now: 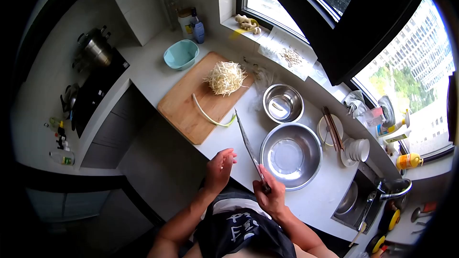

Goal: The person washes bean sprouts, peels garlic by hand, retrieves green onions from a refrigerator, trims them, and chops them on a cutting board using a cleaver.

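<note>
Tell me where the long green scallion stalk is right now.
In the head view, the long green scallion stalk lies on the wooden cutting board, on its near right part, just below the pile of pale bean sprouts and beyond the knife tip.

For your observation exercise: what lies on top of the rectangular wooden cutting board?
On the wooden cutting board lie a heap of pale bean sprouts and one long green-white stalk. Whatever sits beneath the heap is covered.

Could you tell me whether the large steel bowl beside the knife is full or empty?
Empty: the large steel bowl shows only its bare shiny bottom, beside the knife.
</note>
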